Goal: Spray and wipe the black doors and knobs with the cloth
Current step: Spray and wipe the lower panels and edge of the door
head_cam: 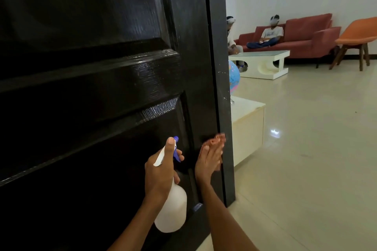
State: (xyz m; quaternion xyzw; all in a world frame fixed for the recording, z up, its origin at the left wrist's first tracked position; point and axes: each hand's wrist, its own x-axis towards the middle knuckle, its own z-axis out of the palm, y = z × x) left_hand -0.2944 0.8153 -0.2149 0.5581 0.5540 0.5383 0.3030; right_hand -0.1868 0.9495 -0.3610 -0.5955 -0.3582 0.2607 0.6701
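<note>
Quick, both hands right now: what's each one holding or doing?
Left hand: closed around the spray bottle.
Right hand: open, holding nothing visible, fingers at the black door edge; no cloth seen.

Bare forearms [140,222] — no sleeves, no rings

Glossy black wood-grain door [102,67], translucent white plastic spray bottle [173,210], shiny tiled floor [306,149]

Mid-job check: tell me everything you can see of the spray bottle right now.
The spray bottle has a translucent white, plastic-looking rounded body, a white spray head and a blue trigger and nozzle tip. It is upright, tilted slightly, nozzle towards the black door, close in front of its lower panel. The left hand grips its neck, thumb along the head, fingers around the trigger. Nothing else touches it. Its fill level cannot be told.
</note>
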